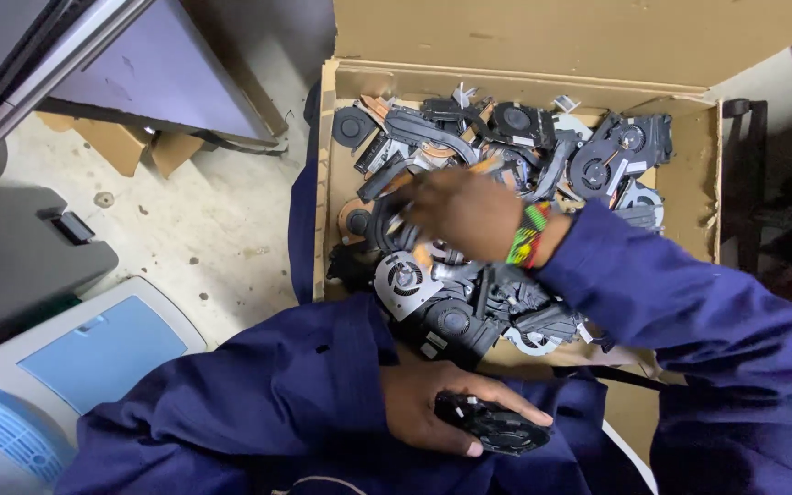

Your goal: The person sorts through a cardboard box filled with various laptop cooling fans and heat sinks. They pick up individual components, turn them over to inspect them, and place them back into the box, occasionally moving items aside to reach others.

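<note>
Hands (456, 213) — fan (492, 426), fan box (703, 174)

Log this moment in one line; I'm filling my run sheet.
left hand: holds black fan | right hand: reaching into cardboard box of fans, blurred

matt cardboard box (703, 174), black plastic fans (451, 321) with copper pipes (437, 148), rough concrete floor (222, 229).
</note>
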